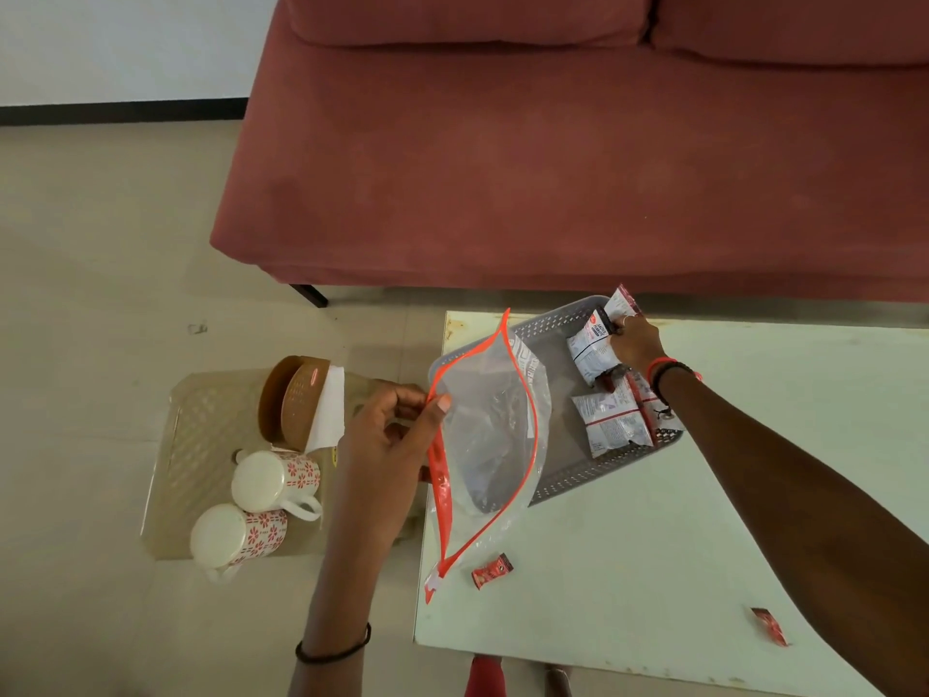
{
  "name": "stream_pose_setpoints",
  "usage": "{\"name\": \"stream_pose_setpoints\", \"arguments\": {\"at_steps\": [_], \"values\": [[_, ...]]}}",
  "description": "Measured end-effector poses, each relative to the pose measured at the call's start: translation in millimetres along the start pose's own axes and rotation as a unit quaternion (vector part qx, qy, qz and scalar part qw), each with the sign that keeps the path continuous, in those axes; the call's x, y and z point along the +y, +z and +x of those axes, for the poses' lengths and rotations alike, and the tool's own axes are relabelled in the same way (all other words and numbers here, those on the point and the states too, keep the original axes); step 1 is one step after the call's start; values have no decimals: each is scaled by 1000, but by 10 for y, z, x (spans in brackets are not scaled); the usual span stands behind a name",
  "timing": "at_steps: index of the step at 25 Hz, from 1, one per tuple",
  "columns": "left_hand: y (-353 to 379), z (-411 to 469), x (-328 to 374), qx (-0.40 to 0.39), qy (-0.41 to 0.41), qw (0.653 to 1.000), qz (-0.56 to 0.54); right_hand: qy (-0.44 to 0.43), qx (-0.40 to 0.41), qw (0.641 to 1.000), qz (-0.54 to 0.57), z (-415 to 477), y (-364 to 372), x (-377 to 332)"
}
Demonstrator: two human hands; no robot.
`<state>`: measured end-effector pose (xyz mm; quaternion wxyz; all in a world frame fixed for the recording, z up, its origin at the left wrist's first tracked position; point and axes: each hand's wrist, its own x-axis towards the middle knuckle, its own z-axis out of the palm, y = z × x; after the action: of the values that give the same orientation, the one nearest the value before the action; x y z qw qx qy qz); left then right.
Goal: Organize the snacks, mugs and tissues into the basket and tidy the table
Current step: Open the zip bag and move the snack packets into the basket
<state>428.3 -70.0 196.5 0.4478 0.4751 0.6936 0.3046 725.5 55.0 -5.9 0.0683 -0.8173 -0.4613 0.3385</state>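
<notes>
My left hand [389, 435] pinches the orange zip edge of a clear plastic bag [495, 430] held open over the table's left edge. A grey perforated basket [563, 321] sits on the white table [653, 545] behind the bag. My right hand [636, 342] reaches into the basket and grips a white snack packet [593, 349]. More packets [616, 425] lie in the basket. Two small red sachets, one [491, 570] near the bag and one [769, 626] at the right, lie on the table.
On the floor to the left sits a beige tray [201, 425] holding two white mugs with red flowers [274, 480] [236, 538] and a brown tissue holder [301, 404] with white tissues. A red sofa [553, 168] stands just behind the table.
</notes>
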Motion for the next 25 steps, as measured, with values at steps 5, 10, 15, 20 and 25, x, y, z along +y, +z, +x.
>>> {"name": "stream_pose_setpoints", "arguments": {"at_steps": [5,10,15,20,25], "values": [[43,41,-10,-2,-9,1000,1,-24,40,999,-20,-40,-92,3],[93,34,38,-14,0,1000,15,-32,96,995,-1,-306,-428,43],[145,-16,119,-78,20,996,41,-177,-60,981,48,-998,-556,196],[226,-124,191,-184,45,982,25,-295,-128,943,87,-1549,-326,156],[197,-242,192,-178,70,981,40,-153,-158,936,276,-1743,-275,129]]}}
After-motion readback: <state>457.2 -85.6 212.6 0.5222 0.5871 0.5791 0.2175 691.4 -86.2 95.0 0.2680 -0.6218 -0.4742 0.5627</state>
